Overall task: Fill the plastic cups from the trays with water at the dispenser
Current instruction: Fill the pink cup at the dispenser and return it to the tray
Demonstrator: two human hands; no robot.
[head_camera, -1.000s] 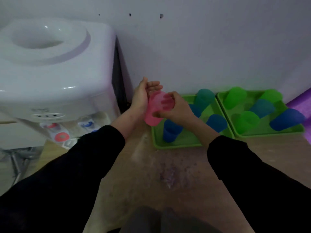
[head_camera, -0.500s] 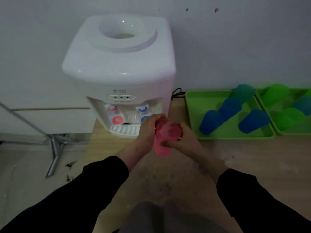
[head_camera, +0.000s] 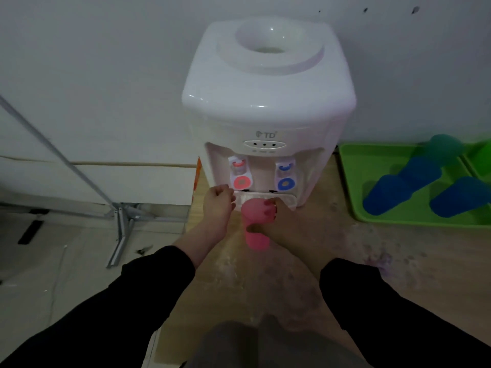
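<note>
A wooden table [head_camera: 305, 261] carries everything in view and runs along a pale wall [head_camera: 106, 62]. One white water dispenser [head_camera: 268, 102] stands on it against the wall, its round top well open, with three small dots on a panel above the taps. It has two taps: one red tap [head_camera: 240, 179] on the left and one blue tap [head_camera: 285, 180] on the right, over a single white drip tray [head_camera: 265, 199]. To the right lies one green tray [head_camera: 350, 187] seen nearly whole, with the corner of a second green tray [head_camera: 478, 158] just beside it at the frame edge. On the nearer tray four cups lie upside down or tipped: three blue cups [head_camera: 385, 193] and one teal cup [head_camera: 443, 148] farthest back; the teal one and two of the blue ones overlap in a diagonal row, and the third blue cup sits apart to the right. Two arms in black sleeves [head_camera: 132, 301] reach forward. The right hand [head_camera: 279, 221] grips one pink cup [head_camera: 256, 224], fingers wrapped round its upper wall, holding it upright just in front of the drip tray, between the two taps. The left hand [head_camera: 219, 205] is loosely curled and holds nothing, just left of the pink cup, below the red tap.
</note>
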